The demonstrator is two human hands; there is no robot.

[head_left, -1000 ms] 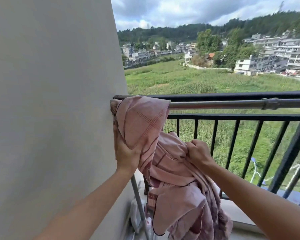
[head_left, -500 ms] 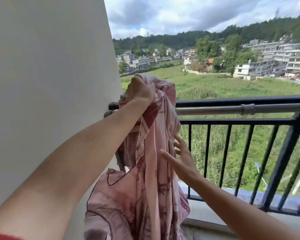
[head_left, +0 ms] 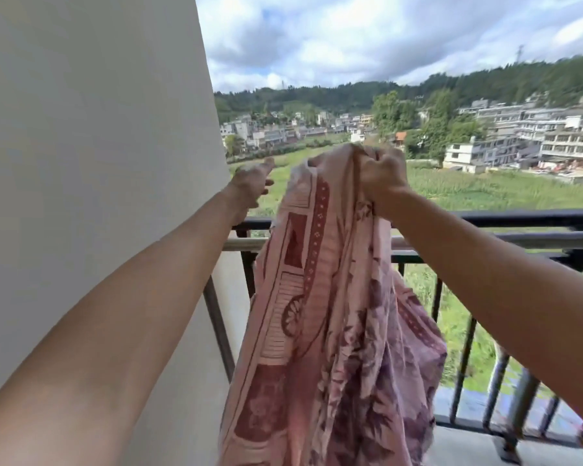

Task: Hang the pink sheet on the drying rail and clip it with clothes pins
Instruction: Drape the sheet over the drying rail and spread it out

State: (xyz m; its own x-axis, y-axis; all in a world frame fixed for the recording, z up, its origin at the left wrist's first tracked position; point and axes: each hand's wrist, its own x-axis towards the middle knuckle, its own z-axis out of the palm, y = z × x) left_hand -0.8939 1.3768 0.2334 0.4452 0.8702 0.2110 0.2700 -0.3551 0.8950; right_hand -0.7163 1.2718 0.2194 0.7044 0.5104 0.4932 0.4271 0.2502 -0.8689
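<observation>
Drying rail [head_left: 535, 240] fronts black railing [head_left: 519, 216], beside white wall [head_left: 81, 163].

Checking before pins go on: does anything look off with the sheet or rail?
Yes. The pink sheet hangs in a twisted bunch from the right hand, held above the drying rail, not spread along it. The left hand is open, holding nothing. No clothes pins show. No damage visible.

The grey drying rail [head_left: 525, 240] runs level from the wall [head_left: 98, 129], just inside the black balcony railing [head_left: 519, 215]. My pink sheet [head_left: 334, 314] hangs across it; contact cannot be confirmed.
</observation>
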